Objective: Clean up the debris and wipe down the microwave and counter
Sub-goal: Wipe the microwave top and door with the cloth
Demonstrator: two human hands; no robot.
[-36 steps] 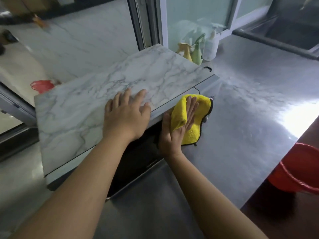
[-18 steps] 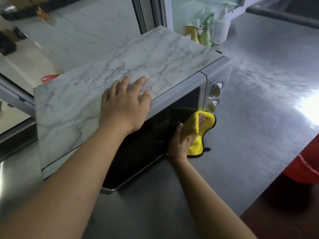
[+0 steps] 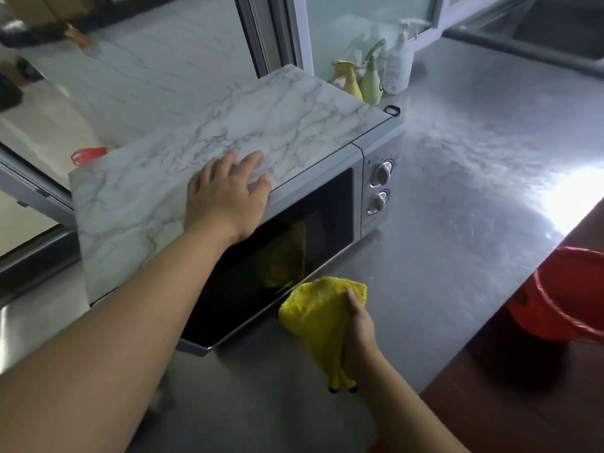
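Note:
A silver microwave (image 3: 372,194) with a marble-patterned top and a dark glass door stands on the steel counter (image 3: 457,223). My left hand (image 3: 228,194) lies flat on the top, near its front edge, fingers spread. In front of the door's lower right corner, my right hand (image 3: 358,335) grips a bunched yellow cloth (image 3: 313,315) just above the counter. The door glass shows the cloth's yellow reflection. Two round knobs sit on the panel right of the door.
Spray bottles (image 3: 371,76) and a white pump bottle (image 3: 397,65) stand behind the microwave by the window. A red bucket (image 3: 568,299) hangs past the counter's right edge. A small black ring (image 3: 392,109) lies near the microwave's back corner. Another red object (image 3: 88,155) shows at left.
My right hand has drawn the yellow cloth down off the knob panel and the door, out to the counter in front. My left hand stays pressed on the top.

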